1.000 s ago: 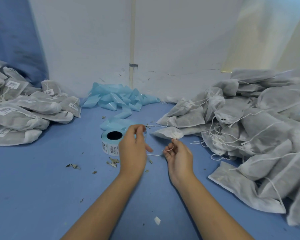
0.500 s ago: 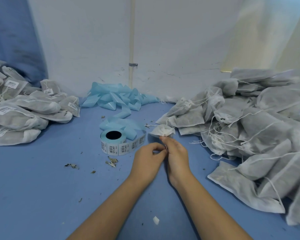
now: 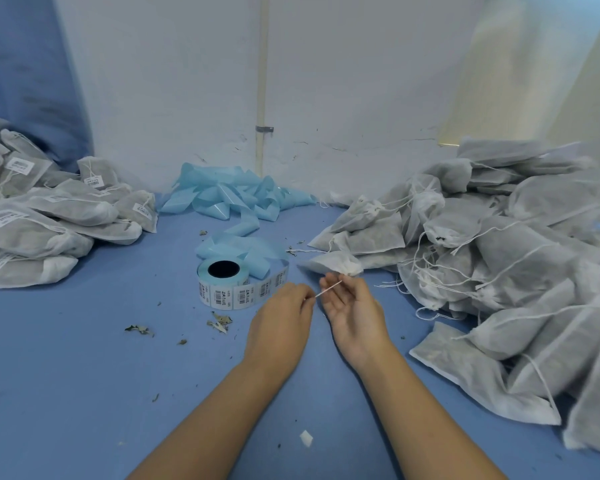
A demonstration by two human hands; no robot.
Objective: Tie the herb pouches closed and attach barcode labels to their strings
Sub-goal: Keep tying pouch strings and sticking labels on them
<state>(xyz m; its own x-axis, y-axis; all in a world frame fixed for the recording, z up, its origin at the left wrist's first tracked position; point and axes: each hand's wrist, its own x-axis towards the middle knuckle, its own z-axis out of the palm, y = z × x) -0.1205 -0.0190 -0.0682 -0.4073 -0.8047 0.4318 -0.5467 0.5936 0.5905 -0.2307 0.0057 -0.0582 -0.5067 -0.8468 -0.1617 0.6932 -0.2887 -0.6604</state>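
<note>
A small white herb pouch lies on the blue table just beyond my hands. Its white string runs taut between my two hands. My left hand pinches one end with fingers closed. My right hand is palm up, fingers loosely curled, with the string across its fingertips. The roll of barcode labels stands just left of my left hand, a strip of labels unwound toward it.
A heap of labelled pouches lies at the left. A large heap of unlabelled pouches with loose strings fills the right. Crumpled blue label backing sits against the white wall. Herb crumbs and a white paper scrap dot the table.
My left hand left the label roll and came to my right hand. Both hands met at the pouch's neck, then pulled slightly apart, drawing the string taut between them.
</note>
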